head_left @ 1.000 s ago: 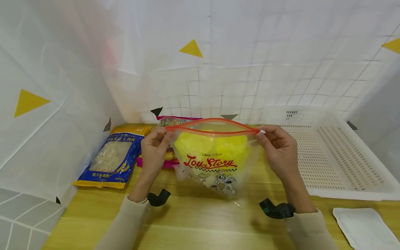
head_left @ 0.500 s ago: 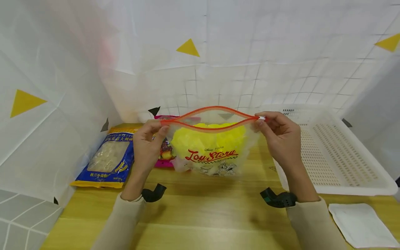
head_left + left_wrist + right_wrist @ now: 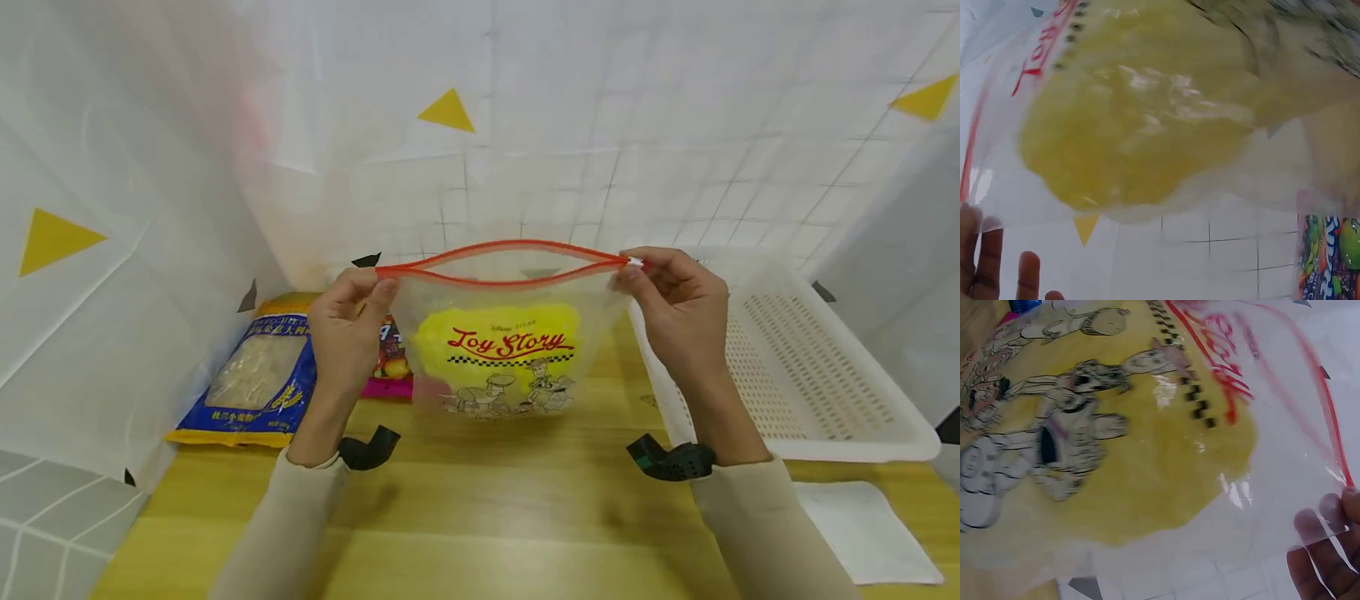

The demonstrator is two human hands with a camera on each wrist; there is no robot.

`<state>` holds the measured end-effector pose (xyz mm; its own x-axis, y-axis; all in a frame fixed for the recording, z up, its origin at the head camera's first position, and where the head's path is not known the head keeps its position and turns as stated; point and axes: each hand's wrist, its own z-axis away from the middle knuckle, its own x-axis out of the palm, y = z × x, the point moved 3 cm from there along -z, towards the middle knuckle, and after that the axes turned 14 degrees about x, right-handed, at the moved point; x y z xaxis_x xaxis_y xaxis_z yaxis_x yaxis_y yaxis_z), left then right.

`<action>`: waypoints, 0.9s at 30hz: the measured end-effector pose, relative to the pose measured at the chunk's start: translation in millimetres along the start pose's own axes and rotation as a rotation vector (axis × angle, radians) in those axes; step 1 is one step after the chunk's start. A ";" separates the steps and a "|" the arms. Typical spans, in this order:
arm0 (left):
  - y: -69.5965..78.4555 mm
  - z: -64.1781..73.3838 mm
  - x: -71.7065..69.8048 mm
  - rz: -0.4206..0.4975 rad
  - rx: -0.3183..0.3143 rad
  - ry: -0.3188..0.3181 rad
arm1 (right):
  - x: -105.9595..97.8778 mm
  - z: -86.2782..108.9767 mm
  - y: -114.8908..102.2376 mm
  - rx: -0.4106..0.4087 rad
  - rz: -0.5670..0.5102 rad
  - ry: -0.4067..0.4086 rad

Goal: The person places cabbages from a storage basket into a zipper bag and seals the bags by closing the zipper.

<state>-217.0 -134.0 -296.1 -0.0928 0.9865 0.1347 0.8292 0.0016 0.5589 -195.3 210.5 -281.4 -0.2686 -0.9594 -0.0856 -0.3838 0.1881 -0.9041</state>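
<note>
A translucent zip bag point(image 3: 517, 392) with a red zip rim and "Toy Story" print hangs upright in front of me, its mouth parted. Inside it lies something bright yellow and lumpy point(image 3: 442, 342); its kind is blurred by the plastic. The left hand point(image 3: 347, 329) pinches the bag's top left corner between thumb and fingers. At the top right corner, by the white zip slider point(image 3: 635, 262), the right hand point(image 3: 684, 321) pinches the rim. Both wrist views show the yellow thing through the bag, with fingertips at the red edge.
A blue and yellow pasta bag point(image 3: 258, 379) lies on the wooden table point(image 3: 480, 517) at left. A pink-edged colourful packet point(image 3: 390, 358) is partly hidden behind the zip bag. At right stand a white perforated basket point(image 3: 795, 367) and, nearer, a flat white packet point(image 3: 862, 533).
Both hands have risen and spread slightly apart with the zip bag. Its mouth shows wider, the bag hangs straighter, and the yellow thing sits lower below the rim.
</note>
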 end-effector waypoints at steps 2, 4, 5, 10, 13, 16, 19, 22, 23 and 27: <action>-1.7 0.5 -2.1 -0.026 -0.002 0.004 | 0.2 -0.1 1.2 0.015 0.005 0.011; -3.4 1.7 -4.9 -0.041 -0.016 0.027 | 0.1 0.3 2.0 0.027 -0.013 0.004; -4.7 2.2 -5.9 -0.036 -0.028 0.029 | 0.3 0.5 2.2 0.030 -0.015 -0.005; -8.6 4.3 -8.6 -0.018 -0.037 0.016 | -0.7 2.0 2.8 0.039 -0.074 -0.030; -9.6 4.7 -8.6 0.009 -0.032 0.018 | -1.4 2.9 3.8 0.054 -0.089 -0.029; -10.9 4.6 -8.4 0.024 -0.039 0.021 | -0.9 3.3 5.3 0.074 -0.097 -0.029; -12.6 4.7 -8.0 0.030 -0.052 0.023 | 0.0 2.8 7.5 0.097 -0.107 -0.024; -13.9 5.3 -7.6 0.016 -0.067 0.023 | 0.0 2.4 10.4 0.123 -0.088 -0.007; -14.6 5.6 -7.6 0.012 -0.074 0.025 | -0.1 2.2 11.4 0.131 -0.080 -0.002; -17.4 6.2 -7.8 0.003 -0.104 0.035 | -0.8 1.9 15.2 0.155 -0.065 -0.001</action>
<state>-227.3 -140.7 -312.0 -0.1106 0.9803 0.1638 0.7678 -0.0204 0.6404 -199.3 213.7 -295.8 -0.2467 -0.9688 -0.0249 -0.2598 0.0909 -0.9614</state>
